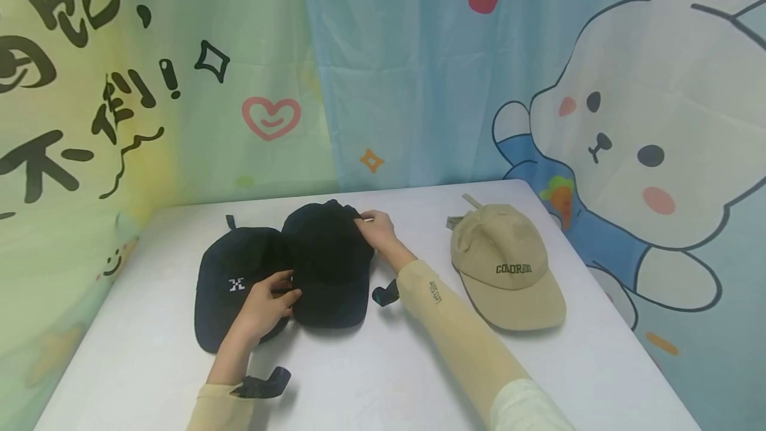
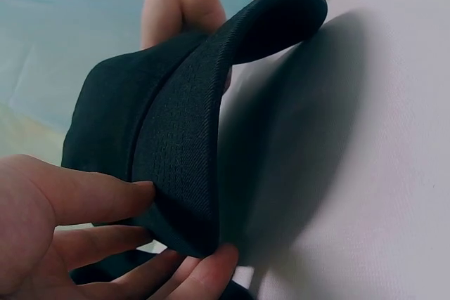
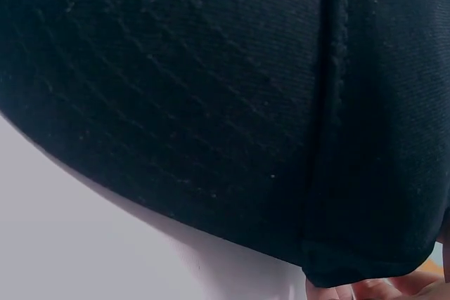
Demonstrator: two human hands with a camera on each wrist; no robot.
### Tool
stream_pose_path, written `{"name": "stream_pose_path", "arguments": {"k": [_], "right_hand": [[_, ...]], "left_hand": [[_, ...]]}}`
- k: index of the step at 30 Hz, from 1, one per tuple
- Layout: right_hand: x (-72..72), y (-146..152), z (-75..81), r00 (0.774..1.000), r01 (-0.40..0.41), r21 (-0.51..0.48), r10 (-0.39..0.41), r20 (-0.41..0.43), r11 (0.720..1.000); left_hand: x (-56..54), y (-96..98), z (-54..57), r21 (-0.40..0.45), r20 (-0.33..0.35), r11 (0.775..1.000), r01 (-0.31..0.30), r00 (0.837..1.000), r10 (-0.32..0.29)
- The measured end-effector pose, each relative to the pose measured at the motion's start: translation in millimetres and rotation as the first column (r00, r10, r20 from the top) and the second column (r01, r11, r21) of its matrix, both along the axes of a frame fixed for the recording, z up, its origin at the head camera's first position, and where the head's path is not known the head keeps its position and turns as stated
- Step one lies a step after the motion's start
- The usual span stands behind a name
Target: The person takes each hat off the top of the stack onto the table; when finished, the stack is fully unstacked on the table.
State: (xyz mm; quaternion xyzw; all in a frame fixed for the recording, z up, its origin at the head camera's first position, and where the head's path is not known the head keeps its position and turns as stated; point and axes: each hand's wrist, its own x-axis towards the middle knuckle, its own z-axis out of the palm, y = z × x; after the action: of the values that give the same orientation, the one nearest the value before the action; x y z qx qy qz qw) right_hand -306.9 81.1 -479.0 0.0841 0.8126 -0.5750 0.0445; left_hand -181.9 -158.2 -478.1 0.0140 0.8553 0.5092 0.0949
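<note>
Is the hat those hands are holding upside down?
No, the middle black cap is right way up: its rounded crown faces upward, its brim curving down.

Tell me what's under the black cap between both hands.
Under the black cap, shadowed white table shows below the brim; left hand grips its corner. Whatever's beneath the crown is hidden.

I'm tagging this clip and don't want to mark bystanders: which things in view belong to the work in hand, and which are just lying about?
In the work:
plain cap, held by both hands
left hand, at its brim
right hand, at its far side

Apparently just lying about:
white-logo cap, close beside it
tan cap, off right, untouched
</note>
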Motion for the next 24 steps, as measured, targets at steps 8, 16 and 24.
{"name": "stream_pose_path", "arguments": {"k": [8,16,24], "right_hand": [[-1.3,3,-3.0,1.0,-0.001,0.026,0.001,-0.003,1.0],[-1.7,2,-6.5,1.0,0.0,0.047,-0.001,0.005,0.999],[-3.8,2,-11.0,1.0,-0.002,0.041,0.001,0.017,0.999]], "left_hand": [[0.9,2.0,-1.3,0.002,-0.018,1.0,0.009,1.0,-0.009],[1.2,2.3,-1.8,-0.026,-0.027,1.0,0.014,1.0,-0.015],[0.5,1.5,-3.2,-0.016,-0.022,1.0,0.013,1.0,-0.013]]}}
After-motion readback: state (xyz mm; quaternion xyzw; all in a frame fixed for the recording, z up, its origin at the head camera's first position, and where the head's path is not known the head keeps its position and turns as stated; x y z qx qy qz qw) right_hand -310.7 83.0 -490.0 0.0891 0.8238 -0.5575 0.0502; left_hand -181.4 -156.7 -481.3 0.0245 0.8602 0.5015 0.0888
